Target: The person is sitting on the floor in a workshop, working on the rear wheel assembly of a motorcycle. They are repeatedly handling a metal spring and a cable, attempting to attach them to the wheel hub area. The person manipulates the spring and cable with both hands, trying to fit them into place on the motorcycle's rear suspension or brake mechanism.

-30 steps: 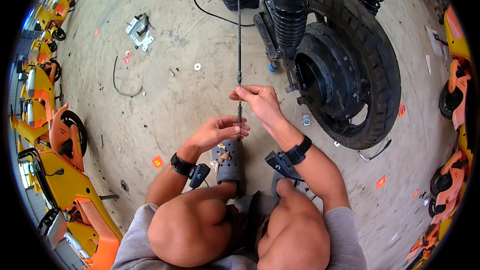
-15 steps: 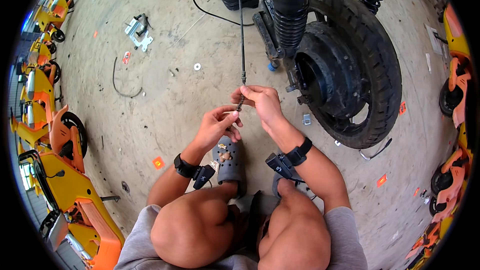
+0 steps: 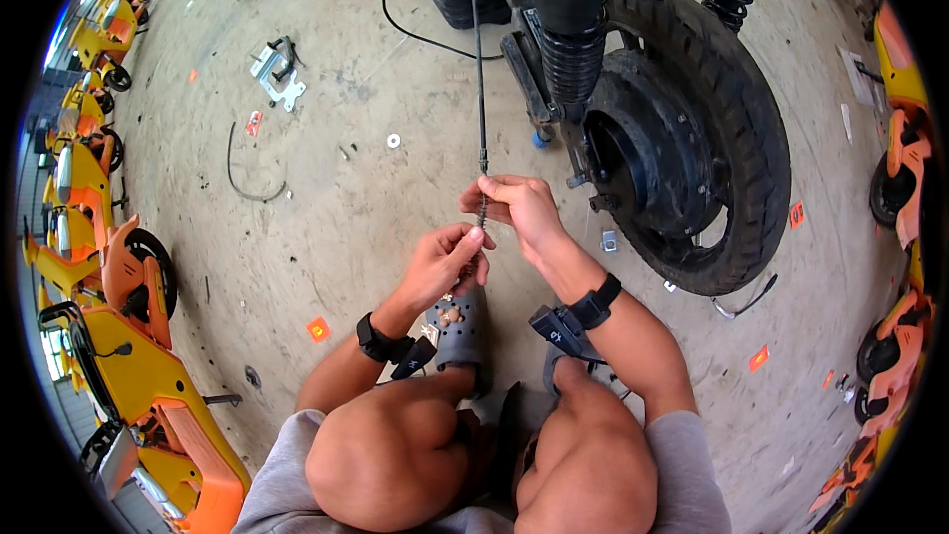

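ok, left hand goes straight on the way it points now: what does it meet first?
Past the coil spring in its grip, the left hand would likely meet the right hand first, ahead and to the right. Depth between them is unclear from one view.

Soft, even light covers the floor (image 3: 336, 227); outer edges bend.
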Action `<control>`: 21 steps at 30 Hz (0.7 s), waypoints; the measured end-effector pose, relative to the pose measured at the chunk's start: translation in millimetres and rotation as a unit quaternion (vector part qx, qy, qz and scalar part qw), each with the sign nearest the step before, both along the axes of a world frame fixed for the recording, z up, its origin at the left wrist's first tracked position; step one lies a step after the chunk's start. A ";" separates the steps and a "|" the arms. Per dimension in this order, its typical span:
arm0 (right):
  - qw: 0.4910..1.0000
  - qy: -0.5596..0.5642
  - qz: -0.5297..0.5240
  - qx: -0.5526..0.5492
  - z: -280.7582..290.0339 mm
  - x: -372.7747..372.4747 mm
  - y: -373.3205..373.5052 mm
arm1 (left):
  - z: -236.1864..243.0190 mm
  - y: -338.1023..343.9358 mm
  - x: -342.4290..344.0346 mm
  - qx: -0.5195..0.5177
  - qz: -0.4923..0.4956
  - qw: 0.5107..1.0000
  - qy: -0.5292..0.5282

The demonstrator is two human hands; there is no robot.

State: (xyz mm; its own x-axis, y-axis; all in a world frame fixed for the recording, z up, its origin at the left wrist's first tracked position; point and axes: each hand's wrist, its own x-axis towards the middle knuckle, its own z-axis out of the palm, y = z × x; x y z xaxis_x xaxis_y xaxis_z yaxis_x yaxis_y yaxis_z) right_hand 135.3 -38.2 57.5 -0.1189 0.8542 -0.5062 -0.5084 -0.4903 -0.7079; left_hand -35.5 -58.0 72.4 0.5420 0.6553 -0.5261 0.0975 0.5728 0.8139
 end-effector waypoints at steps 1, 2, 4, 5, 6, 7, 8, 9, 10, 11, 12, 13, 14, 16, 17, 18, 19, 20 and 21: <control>1.000 0.008 -0.006 -0.011 0.1 -1.0 -0.5 | 4.3 2.3 1.9 -0.010 -0.017 1.000 0.006; 1.000 0.016 -0.011 -0.022 0.6 -2.2 -1.0 | 1.8 2.2 2.5 -0.028 -0.014 0.999 0.010; 0.999 0.023 -0.029 -0.032 0.5 -5.4 -2.3 | -6.4 1.4 2.3 -0.063 -0.008 0.998 0.020; 0.998 0.021 -0.040 -0.031 0.0 -7.9 -3.3 | -7.9 1.1 -1.4 -0.094 -0.002 0.996 -0.011; 0.998 0.020 -0.051 -0.031 -0.2 -9.9 -4.0 | -8.6 1.1 -8.7 -0.124 0.004 0.991 -0.043; 0.998 0.019 -0.058 -0.023 -1.4 -9.7 -5.6 | -10.0 0.2 -14.6 -0.157 0.008 0.984 -0.077; 0.998 0.018 -0.065 -0.016 -2.4 -9.1 -6.5 | -10.5 -0.8 -20.7 -0.195 0.017 0.973 -0.123; 0.997 0.017 -0.072 -0.008 -3.5 -8.1 -7.6 | -12.2 -5.2 -21.0 -0.169 0.008 0.979 -0.116; 0.997 0.020 -0.078 -0.012 -3.9 -9.1 -7.1 | -11.1 -9.4 -23.0 -0.140 0.003 0.984 -0.107; 0.996 0.023 -0.084 -0.015 -4.3 -9.9 -6.7 | -10.4 -12.6 -25.0 -0.111 -0.002 0.989 -0.098; 0.995 0.025 -0.090 -0.019 -4.9 -10.5 -6.5 | -11.8 -14.2 -28.2 -0.097 -0.013 0.993 -0.071; 0.996 0.029 -0.087 -0.020 -6.0 -10.4 -6.7 | -14.7 -17.2 -30.8 -0.065 -0.016 0.996 -0.050; 0.996 0.034 -0.085 -0.021 -7.8 -9.9 -7.1 | -18.3 -20.8 -33.3 -0.033 -0.020 0.999 -0.029; 0.996 0.037 -0.083 -0.026 -8.4 -9.7 -7.3 | -24.0 -25.8 -36.9 0.025 -0.013 1.000 0.003; 0.995 0.036 -0.084 -0.029 -7.2 -9.7 -7.2 | -26.0 -27.5 -38.1 0.051 -0.002 0.999 0.016; 0.995 0.035 -0.085 -0.033 -6.6 -10.2 -7.6 | -27.5 -29.0 -39.2 0.078 0.008 0.997 0.028; 0.994 0.038 -0.093 -0.035 -6.5 -10.6 -7.8 | -27.2 -30.0 -37.0 0.097 0.019 0.995 0.027; 0.993 0.042 -0.101 -0.038 -6.4 -11.7 -7.9 | -26.6 -31.3 -33.1 0.117 0.030 0.992 0.026; 0.992 0.046 -0.109 -0.041 -6.2 -12.6 -8.0 | -26.5 -32.5 -29.2 0.137 0.041 0.989 0.024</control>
State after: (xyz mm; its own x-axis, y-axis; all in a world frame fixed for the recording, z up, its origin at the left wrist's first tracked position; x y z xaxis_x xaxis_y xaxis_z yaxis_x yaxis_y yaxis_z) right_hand 122.7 -46.3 51.2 0.0149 0.8214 -0.5701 -0.6699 -0.4151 -0.6156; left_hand -64.8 -90.5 46.0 0.4588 0.8179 -0.3471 0.1024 0.3394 0.9351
